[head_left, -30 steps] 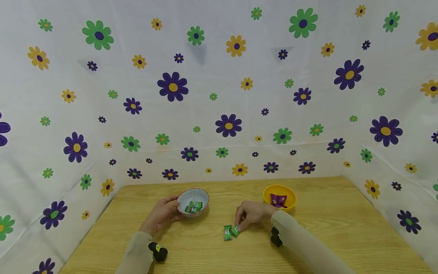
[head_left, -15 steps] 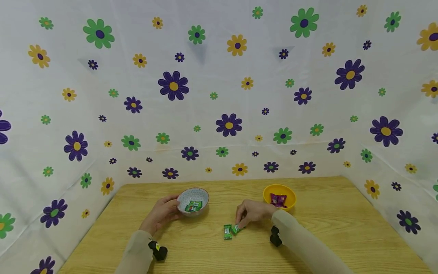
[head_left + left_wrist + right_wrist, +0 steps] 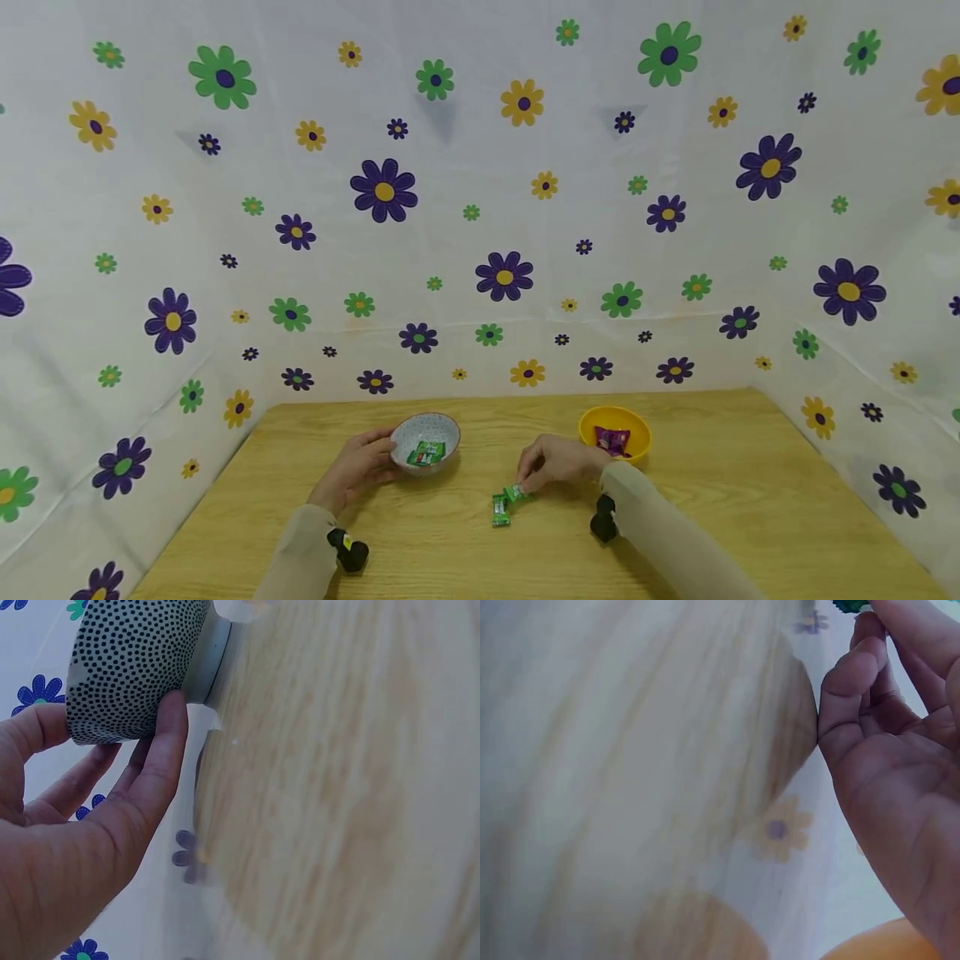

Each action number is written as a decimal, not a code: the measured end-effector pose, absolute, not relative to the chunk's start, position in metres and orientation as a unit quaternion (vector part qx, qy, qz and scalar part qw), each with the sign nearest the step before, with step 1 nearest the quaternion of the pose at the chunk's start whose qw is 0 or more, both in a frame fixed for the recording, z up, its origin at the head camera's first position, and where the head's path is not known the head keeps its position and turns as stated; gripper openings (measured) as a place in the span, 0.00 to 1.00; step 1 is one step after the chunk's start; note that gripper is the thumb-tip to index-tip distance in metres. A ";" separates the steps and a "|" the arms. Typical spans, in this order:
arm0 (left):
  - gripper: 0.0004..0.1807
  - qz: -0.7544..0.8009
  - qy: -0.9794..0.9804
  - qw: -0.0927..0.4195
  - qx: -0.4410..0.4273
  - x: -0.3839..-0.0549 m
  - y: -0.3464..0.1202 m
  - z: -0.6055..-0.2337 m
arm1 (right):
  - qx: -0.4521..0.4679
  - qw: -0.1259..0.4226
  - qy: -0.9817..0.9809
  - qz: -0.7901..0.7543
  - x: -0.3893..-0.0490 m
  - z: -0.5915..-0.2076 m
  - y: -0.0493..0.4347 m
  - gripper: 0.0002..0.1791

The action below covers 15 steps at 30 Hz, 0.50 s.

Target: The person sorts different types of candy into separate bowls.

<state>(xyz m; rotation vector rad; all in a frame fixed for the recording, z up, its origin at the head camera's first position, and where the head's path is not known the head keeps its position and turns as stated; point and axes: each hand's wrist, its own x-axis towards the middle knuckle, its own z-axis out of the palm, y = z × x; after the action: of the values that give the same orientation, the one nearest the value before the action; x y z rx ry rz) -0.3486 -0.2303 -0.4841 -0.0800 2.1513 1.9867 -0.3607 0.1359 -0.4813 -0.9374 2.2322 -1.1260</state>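
On the left of the table stands a patterned bowl [image 3: 426,431] with a brownish rim, black dots showing on its outside [image 3: 135,667] in the left wrist view. Green wrapped candies [image 3: 427,452] lie inside it. My left hand [image 3: 358,468] holds this bowl by its left side, thumb against the outer wall. Near the middle, my right hand [image 3: 557,462] pinches a green wrapped candy [image 3: 515,492] between thumb and fingertips, partly covering it. A second green candy [image 3: 500,510] lies on the wood just in front, its top end close to the pinched one.
A yellow bowl [image 3: 615,417] with purple wrapped candies [image 3: 612,441] stands behind my right wrist. The wooden table [image 3: 420,550] ends at a white flowered cloth [image 3: 450,250] at the back and both sides. Black wrist devices [image 3: 603,518] sit on both sleeves.
My right hand has shifted slightly away from me with the pinched candy, which now sits nearer the top end of the other one. The left hand and bowl stay put.
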 end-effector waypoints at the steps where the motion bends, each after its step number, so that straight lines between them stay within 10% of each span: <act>1: 0.27 0.675 0.729 0.107 -0.025 -0.348 -0.231 -0.484 | -0.339 0.232 0.810 -0.419 -0.361 -0.482 0.136 0.04; 15: 0.28 0.676 0.729 0.108 -0.019 -0.344 -0.232 -0.482 | -0.312 0.198 0.798 -0.475 -0.366 -0.484 0.130 0.08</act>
<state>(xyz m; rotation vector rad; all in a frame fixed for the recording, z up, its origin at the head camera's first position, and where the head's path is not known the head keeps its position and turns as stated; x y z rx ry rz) -0.3441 -0.2319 -0.4817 -0.0556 2.1442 1.9895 -0.3662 0.1300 -0.4840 -0.8724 2.2346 -1.3305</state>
